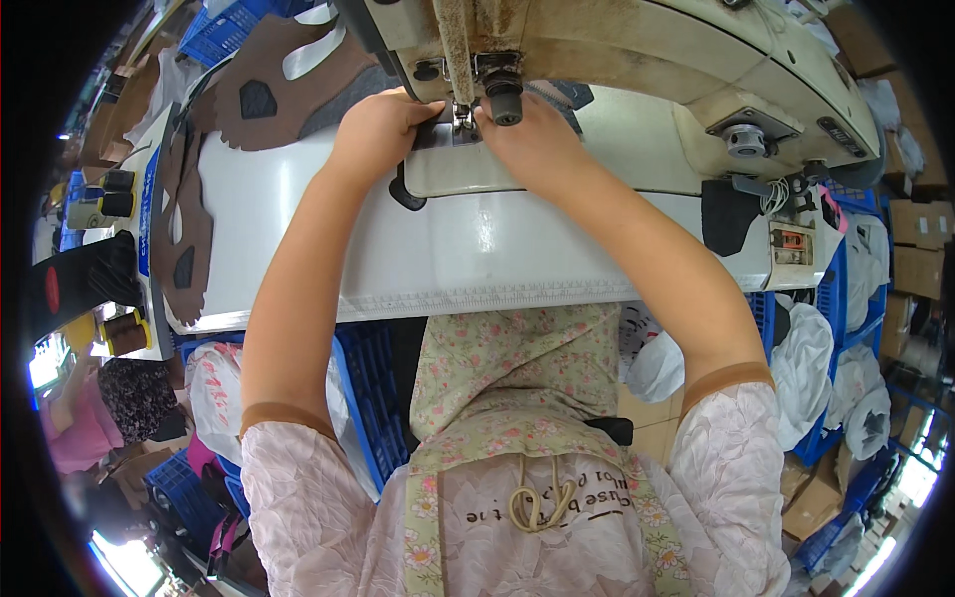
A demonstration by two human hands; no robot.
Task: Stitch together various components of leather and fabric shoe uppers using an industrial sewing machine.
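At the sewing machine's presser foot (463, 121), my hands flank the needle area. My left hand (378, 134) is closed, thumb and fingers pinching a dark, flat piece of material (430, 111) at the foot's left side. Just right of the foot, my right hand (532, 139) is also closed on dark material, its fingers partly hidden behind the machine's black knob (506, 103). More dark, textured material (569, 95) shows beyond the right hand. Whether it is one piece with the left part cannot be seen.
Brown and dark cut panels (274, 99) lie at the table's far left, more along its left edge (186, 239). Thread spools (124, 333) stand left. The machine head (637, 60) overhangs the work. Blue crates (373, 398) and white bags (801, 373) sit below.
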